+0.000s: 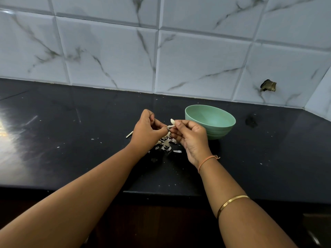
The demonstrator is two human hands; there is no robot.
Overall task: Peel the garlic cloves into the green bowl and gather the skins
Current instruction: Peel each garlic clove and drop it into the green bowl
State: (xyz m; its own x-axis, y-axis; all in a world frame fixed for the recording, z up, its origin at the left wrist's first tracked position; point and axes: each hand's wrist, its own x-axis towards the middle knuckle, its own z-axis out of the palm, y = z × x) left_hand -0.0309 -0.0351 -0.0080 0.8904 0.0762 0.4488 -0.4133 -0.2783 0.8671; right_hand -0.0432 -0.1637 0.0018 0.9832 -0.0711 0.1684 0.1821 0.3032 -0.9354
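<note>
One garlic clove (172, 121) is held above the bench (89, 158), just left of the green bowl (219, 130), caught between both hands. The right hand (190, 138) grips it with curled fingers (179, 124), while the left hand (146, 130) pinches what looks like a strip of skin at its lower end, likely to pull it away. The skins (165, 143) lie in a loose heap right beneath the hands, so peelings drop in one spot, easy to gather. The bowl stands near the right hand, handy for the peeled clove. A pale stem scrap (129, 134) lies left of the heap.
</note>
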